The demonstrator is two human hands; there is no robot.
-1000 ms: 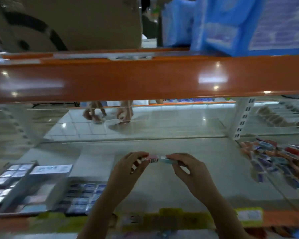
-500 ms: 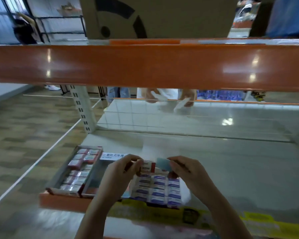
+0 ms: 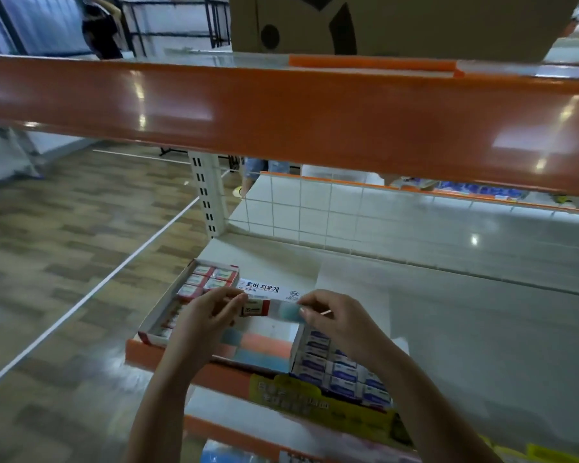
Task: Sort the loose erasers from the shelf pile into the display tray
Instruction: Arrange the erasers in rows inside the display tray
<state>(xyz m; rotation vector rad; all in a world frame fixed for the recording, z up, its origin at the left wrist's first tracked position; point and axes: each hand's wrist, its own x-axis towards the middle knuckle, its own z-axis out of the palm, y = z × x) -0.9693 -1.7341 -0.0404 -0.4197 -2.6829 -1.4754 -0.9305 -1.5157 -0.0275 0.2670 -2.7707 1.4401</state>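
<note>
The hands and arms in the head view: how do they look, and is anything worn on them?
Both forearms are bare up to the frame edge, with no sleeve visible. The left hand and right hand wear no gloves; no ring, watch or bracelet shows. Fingernails look short and unpainted.

Both hands, left hand (image 3: 211, 315) and right hand (image 3: 340, 320), carrying erasers (image 3: 271, 309) leftward from mid-shelf, now hovering over display tray (image 3: 271, 292) at shelf's left front corner.

Grey shelf (image 3: 465, 329) with, seemingly, three eraser trays (image 3: 157, 324)
</note>
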